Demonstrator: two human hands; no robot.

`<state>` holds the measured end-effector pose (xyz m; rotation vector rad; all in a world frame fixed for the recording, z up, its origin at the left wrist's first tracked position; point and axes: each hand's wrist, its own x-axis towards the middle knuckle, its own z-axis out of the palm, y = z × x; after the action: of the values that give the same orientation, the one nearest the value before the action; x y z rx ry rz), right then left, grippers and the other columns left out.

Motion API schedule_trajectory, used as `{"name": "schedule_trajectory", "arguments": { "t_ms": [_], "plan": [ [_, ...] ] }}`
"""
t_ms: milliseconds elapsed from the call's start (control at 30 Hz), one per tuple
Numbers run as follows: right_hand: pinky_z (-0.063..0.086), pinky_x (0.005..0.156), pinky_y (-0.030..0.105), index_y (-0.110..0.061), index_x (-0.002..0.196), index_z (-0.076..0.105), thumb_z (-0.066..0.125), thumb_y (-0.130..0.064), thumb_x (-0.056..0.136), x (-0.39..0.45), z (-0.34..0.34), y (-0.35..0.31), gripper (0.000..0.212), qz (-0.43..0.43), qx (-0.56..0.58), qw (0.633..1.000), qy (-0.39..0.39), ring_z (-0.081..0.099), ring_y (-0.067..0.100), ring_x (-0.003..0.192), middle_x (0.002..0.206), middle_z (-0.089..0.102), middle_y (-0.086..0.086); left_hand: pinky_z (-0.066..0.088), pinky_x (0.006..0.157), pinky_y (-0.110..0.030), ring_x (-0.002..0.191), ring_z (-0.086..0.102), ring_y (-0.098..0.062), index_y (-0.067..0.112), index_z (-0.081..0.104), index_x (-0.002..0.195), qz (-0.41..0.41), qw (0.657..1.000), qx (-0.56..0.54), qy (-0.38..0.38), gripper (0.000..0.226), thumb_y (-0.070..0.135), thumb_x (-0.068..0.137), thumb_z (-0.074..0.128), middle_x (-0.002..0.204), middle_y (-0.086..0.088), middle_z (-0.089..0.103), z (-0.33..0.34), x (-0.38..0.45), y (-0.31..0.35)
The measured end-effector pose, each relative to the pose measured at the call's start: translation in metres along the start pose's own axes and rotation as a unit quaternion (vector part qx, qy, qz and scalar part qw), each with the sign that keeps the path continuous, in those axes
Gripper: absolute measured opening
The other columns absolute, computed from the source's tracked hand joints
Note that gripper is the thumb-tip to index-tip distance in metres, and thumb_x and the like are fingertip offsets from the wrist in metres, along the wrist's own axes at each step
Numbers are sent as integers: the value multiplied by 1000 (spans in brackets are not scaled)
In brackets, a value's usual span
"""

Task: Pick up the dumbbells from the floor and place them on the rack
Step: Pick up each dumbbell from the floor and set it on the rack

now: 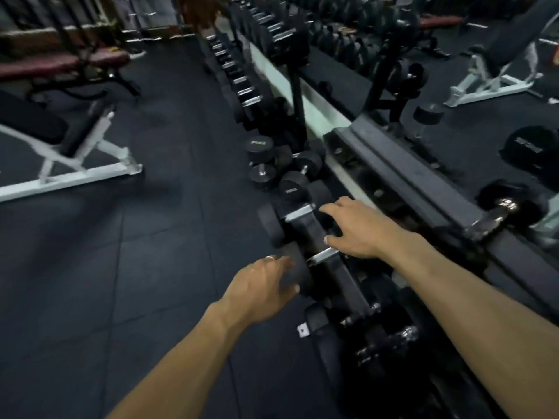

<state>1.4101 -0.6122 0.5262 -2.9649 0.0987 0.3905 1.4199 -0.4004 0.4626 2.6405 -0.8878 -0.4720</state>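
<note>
- A long black steel dumbbell rack [390, 164] is set along the right of the dark rubber floor [136, 267].
- White-framed padded benches [60, 152] are placed on the floor, left.
- Round black dumbbells [261, 173] are stood on the floor just beside the rack.

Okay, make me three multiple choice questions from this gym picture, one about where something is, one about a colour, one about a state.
1. Where is the white-framed bench?
A. left of the rack
B. on the rack
C. behind the mirror

2. What colour is the floor?
A. red
B. dark grey
C. white

3. What is the left hand doing?
A. resting flat on the floor
B. touching a dumbbell head
C. holding a bottle

Answers: 1 A, it stands across the aisle; 2 B, dark tiles; 3 B, fingers on the black head while the right hand reaches by the handle.
</note>
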Motion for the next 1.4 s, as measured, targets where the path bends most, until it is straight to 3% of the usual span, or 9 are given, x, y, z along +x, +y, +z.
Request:
{"name": "schedule_trajectory", "arguments": {
  "t_ms": [233, 467, 767, 1100, 1233, 1400],
  "plan": [
    [42, 105, 47, -23, 151, 32, 60, -48, 90, -38, 99, -160, 71, -43, 18, 997, -56, 42, 32, 133, 145, 40, 10, 48, 96, -40, 118, 56, -21, 23, 45, 138, -51, 997, -52, -12, 53, 48, 92, 53, 135, 1, 53, 62, -148, -120],
    [43, 105, 46, -23, 152, 28, 59, -44, 93, -54, 220, -224, 69, -44, 21, 986, -156, 43, 29, 133, 149, 37, 8, 47, 96, -37, 119, 56, -21, 23, 46, 138, -128, 985, -95, -69, 53, 49, 92, 53, 133, 2, 53, 162, -236, -186],
    [44, 104, 43, -25, 153, 27, 62, -44, 91, -52, 431, -196, 74, -11, 38, 966, -255, 47, 28, 130, 145, 41, 7, 49, 86, -32, 110, 59, -20, 26, 46, 134, -184, 958, -149, -164, 51, 52, 91, 53, 124, 2, 57, 373, -274, -233],
    [43, 105, 39, -25, 154, 25, 65, -46, 88, -40, 698, -143, 79, 34, 82, 945, -315, 47, 27, 130, 143, 42, 7, 47, 83, -31, 102, 51, -13, 30, 52, 115, -213, 942, -189, -177, 44, 56, 81, 61, 104, 9, 50, 625, -256, -304],
    [42, 104, 38, -27, 153, 26, 67, -45, 87, -34, 766, -135, 79, 36, 120, 944, -306, 48, 25, 126, 138, 44, 6, 46, 85, -35, 102, 52, -17, 32, 50, 121, -215, 946, -181, -161, 52, 58, 78, 63, 108, 6, 53, 686, -239, -318],
    [47, 99, 41, -37, 145, 34, 74, -41, 82, -38, 816, -127, 75, 35, 207, 939, -272, 55, 22, 114, 122, 55, 1, 39, 71, -31, 95, 61, -21, 32, 49, 93, -258, 941, -115, -184, 44, 67, 72, 67, 97, 6, 63, 713, -221, -324]
  ]
}}
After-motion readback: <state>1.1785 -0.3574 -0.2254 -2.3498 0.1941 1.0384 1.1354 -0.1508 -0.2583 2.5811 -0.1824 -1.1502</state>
